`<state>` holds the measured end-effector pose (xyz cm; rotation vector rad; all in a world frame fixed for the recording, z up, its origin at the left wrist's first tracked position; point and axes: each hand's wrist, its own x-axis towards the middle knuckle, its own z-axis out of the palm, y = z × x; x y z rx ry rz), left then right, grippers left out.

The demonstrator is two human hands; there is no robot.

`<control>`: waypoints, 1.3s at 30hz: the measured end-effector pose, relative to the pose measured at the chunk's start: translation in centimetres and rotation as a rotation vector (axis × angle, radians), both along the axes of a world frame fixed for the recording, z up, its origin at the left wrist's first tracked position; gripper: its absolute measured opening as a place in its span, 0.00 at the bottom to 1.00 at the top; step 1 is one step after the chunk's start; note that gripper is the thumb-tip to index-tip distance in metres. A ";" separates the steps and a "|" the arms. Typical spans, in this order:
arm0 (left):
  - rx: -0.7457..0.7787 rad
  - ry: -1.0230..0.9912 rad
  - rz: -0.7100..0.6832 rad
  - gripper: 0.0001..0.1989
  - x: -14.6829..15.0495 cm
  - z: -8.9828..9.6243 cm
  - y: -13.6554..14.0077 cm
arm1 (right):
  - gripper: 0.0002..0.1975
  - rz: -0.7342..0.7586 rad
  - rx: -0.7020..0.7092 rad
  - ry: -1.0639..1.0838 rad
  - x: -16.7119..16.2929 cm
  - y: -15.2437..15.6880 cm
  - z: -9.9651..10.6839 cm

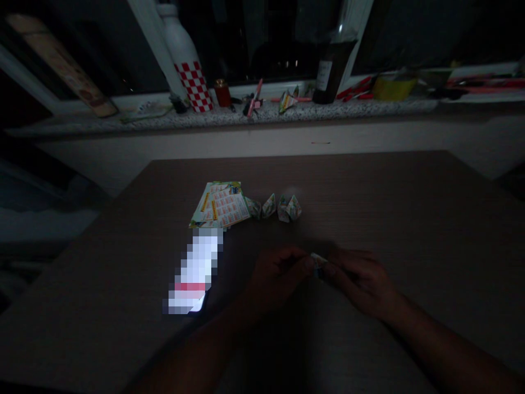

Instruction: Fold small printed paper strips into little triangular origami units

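Between both hands is a small folded paper (319,262), light with printed colours. My left hand (279,275) pinches its left side between thumb and fingers. On the other side, my right hand (363,279) grips the paper's right edge in the same way. Fingers cover much of the paper, so its exact fold is hard to make out in the dim light. Beyond the hands stand several folded paper pieces (269,206) in a row, printed in green and white. At the row's left end lie flat printed sheets (229,208), overlapping each other.
A lit phone (194,271) with a blurred screen lies left of my hands on the wooden table (389,208). Behind, the granite windowsill (246,125) holds a red-checked white bottle (192,76), a dark labelled bottle (328,76), a small red jar (222,94) and a yellow item (394,87).
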<state>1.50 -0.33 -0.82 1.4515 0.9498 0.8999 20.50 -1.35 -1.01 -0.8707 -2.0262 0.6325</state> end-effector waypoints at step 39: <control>0.419 0.201 -0.092 0.14 -0.2 0.4 -0.3 | 0.13 0.147 -0.168 -0.064 -0.2 -0.3 0.3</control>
